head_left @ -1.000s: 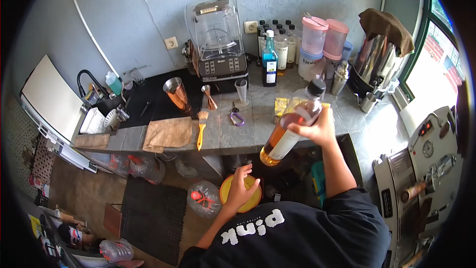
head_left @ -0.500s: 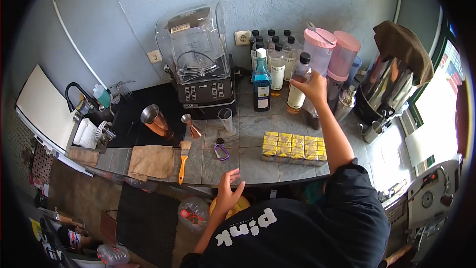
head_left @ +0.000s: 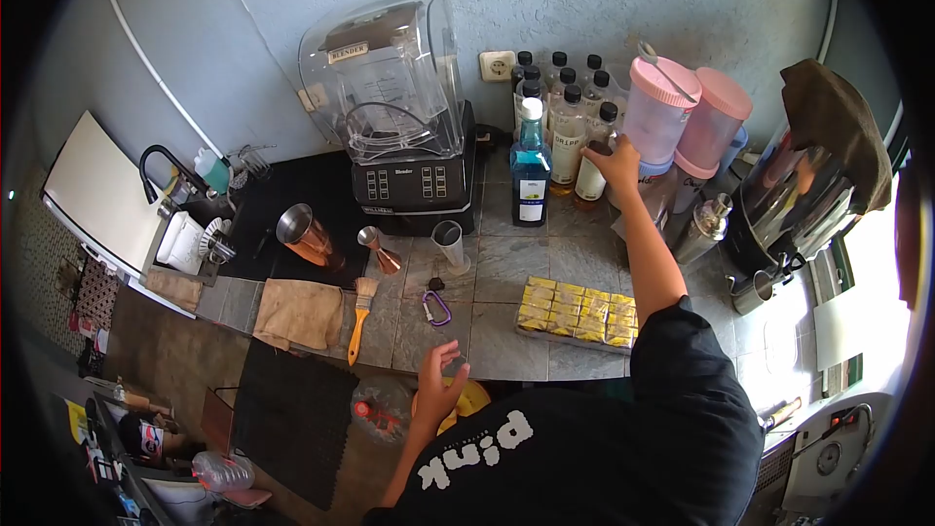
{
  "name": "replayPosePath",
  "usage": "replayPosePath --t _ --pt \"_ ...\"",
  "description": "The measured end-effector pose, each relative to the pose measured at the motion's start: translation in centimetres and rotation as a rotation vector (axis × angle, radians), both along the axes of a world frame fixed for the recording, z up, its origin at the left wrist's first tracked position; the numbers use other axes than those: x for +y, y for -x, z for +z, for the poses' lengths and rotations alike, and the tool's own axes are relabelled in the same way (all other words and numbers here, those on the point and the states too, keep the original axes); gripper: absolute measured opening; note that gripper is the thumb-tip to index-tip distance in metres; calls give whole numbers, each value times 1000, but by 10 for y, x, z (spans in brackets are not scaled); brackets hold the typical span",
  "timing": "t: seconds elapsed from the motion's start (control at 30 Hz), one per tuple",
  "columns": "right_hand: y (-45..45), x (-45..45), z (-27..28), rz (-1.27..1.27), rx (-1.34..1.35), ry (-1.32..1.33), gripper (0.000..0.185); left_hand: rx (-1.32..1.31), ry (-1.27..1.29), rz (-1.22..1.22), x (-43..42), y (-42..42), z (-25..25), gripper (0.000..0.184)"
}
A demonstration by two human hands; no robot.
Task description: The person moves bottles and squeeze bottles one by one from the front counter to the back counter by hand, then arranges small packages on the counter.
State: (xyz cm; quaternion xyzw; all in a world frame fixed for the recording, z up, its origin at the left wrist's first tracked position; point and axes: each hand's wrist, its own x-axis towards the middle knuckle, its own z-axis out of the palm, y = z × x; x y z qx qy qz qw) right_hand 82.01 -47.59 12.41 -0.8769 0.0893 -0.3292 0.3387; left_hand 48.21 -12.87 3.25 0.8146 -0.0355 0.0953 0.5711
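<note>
My right hand (head_left: 616,158) is wrapped round the upper part of an amber bottle (head_left: 588,181) with a white label and black cap. That bottle stands on the tiled counter (head_left: 506,317), just right of the blue bottle (head_left: 530,175) and in front of the black-capped bottles (head_left: 567,141). Near the counter's front edge, my left hand (head_left: 441,380) hangs with fingers apart and holds nothing. A pack of small yellow boxes (head_left: 579,312) lies on the counter between the two hands.
A blender (head_left: 404,117) stands at the back. Left of centre are a copper shaker cup (head_left: 304,234), a jigger (head_left: 378,248), a brush (head_left: 361,321) and a brown cloth (head_left: 300,312). Pink-lidded containers (head_left: 662,102), a steel shaker (head_left: 703,226) and a large pot (head_left: 779,200) stand on the right.
My right hand has carried the amber bottle from above the counter's front edge to the bottle group at the back. The yellow boxes have come into full view. My left hand stays low.
</note>
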Motion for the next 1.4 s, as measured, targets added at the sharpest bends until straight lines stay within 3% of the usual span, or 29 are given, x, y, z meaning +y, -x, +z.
replayPosePath --t 0.13,0.3,0.77,0.87,0.93,1.0,1.1,1.13,1.2,1.23,1.3,1.37,1.4 --pt "0 -2 -8 20 3 -37 75 14 -23 -12 -8 -4 1 40" --pt "-1 -5 -46 42 221 6 77 2 -17 -29 -18 -13 1 39" --pt "-17 10 -63 -38 203 -162 64 -3 -66 -150 -47 -19 1 40" --pt "-25 9 -77 -79 203 -153 53 29 -55 -134 -45 -14 0 40" --pt "-44 -9 -110 -7 392 94 41 41 -62 -120 -42 -9 0 40" --pt "-44 -19 -131 53 362 375 40 42 -59 -58 -37 -3 0 40" --pt "-51 -33 -134 151 492 385 53 59 -32 -4 -28 8 2 39" --pt "-53 -40 -128 249 495 504 58 27 -75 -14 -24 12 1 39" --pt "-39 -32 -91 195 615 520 58 3 -118 46 -15 30 5 39" --pt "-7 -15 -54 265 521 446 54 1 -113 41 -10 39 10 39" --pt "-4 -23 -56 350 234 567 46 -55 -90 67 0 61 8 39" --pt "39 -1 -19 376 348 348 39 -58 -64 139 12 94 5 38" --pt "75 22 -6 458 190 96 33 -74 -89 179 19 112 0 37"
